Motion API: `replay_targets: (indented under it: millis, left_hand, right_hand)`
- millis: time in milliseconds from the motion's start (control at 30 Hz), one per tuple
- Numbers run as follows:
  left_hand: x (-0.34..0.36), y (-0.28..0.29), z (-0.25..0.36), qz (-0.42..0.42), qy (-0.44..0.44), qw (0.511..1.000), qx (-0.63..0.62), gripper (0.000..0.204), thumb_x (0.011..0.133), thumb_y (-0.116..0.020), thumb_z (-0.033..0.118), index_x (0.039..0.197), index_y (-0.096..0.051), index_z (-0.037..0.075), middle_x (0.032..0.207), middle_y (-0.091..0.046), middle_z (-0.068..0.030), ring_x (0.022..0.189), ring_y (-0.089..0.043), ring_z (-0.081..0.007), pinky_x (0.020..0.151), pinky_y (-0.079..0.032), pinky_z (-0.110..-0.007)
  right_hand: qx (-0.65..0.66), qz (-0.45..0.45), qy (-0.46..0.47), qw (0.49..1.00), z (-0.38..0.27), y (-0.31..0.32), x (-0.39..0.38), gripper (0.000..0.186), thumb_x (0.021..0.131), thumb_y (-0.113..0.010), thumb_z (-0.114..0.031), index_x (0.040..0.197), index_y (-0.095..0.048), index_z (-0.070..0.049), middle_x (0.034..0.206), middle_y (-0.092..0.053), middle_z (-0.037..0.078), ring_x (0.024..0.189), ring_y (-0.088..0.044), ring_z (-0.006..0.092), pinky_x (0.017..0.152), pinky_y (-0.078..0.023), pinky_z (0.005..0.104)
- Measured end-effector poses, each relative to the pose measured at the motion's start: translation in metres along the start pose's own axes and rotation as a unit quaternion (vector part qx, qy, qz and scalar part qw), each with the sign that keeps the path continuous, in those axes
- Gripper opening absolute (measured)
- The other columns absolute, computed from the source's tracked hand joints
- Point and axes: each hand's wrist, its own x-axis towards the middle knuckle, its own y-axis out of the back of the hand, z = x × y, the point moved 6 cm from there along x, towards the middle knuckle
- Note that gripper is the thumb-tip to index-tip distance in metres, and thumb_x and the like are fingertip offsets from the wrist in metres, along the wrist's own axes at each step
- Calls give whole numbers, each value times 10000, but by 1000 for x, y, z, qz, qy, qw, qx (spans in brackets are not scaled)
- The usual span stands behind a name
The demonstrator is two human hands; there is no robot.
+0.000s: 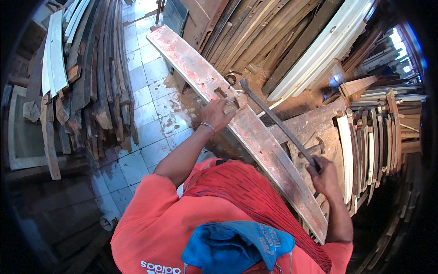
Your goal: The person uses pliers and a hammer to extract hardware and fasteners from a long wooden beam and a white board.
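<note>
A long wooden plank (267,148) with worn white and red paint runs slantwise in front of me, from the upper left to the lower right. My left hand (216,114) is closed over its near edge, beside a cut notch and a small raised wooden piece (240,101); the fingertips are partly hidden. In my right hand (326,175) is the near end of a dark metal pry bar (278,119). The bar's flattened far end sits above the plank's far edge, close to the wooden piece; I cannot tell whether they touch. A hammer (318,145) lies beyond the plank.
Stacked boards (98,68) crowd the left side above a tiled floor (148,98). More timber (255,32) leans at the back, with white boards (319,50) beside it. Upright strips (365,146) fill the right. A worn work surface (315,121) lies behind the plank.
</note>
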Motion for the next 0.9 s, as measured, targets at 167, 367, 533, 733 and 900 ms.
replay_targets:
  millis: [167,367,533,733,900]
  left_hand:
    - [1,-3,13,15,16,999,37,516,787,-769,463,1113,-686,73,1012,-640,-160,1029,-606,-349,867,-503,-471]
    - [-7,-7,14,7,27,999,-17,542,789,-768,470,1108,-684,40,1021,-622,-157,1022,-593,-356,883,-491,-463]
    - [-7,-11,7,40,11,999,26,530,781,-777,457,1087,-686,34,1008,-618,-159,1020,-592,-348,878,-490,-463]
    - [-10,-10,5,-7,52,998,21,549,791,-765,472,1076,-693,9,1014,-625,-163,1029,-588,-340,868,-485,-463]
    - [-2,-7,-12,58,99,993,18,571,801,-750,506,1020,-700,-20,1036,-637,-167,1015,-595,-343,890,-480,-454]
  right_hand:
    - [-63,-12,87,994,-46,52,20,420,834,-713,-102,1248,-647,-90,949,-706,230,894,-678,427,784,-537,483]
    - [-199,-39,138,969,-85,87,49,415,836,-711,-151,1247,-671,-108,914,-698,227,875,-674,420,775,-535,487]
    - [-286,-76,178,938,-137,116,78,350,837,-680,-166,1183,-708,-120,896,-696,217,864,-673,406,777,-541,493]
    - [-276,-85,205,935,-144,114,89,361,838,-687,-158,1196,-698,-113,894,-693,219,876,-668,407,773,-533,498]
    - [-191,-71,142,969,-81,66,70,422,853,-731,-161,1263,-675,-79,1078,-703,219,972,-688,408,833,-549,461]
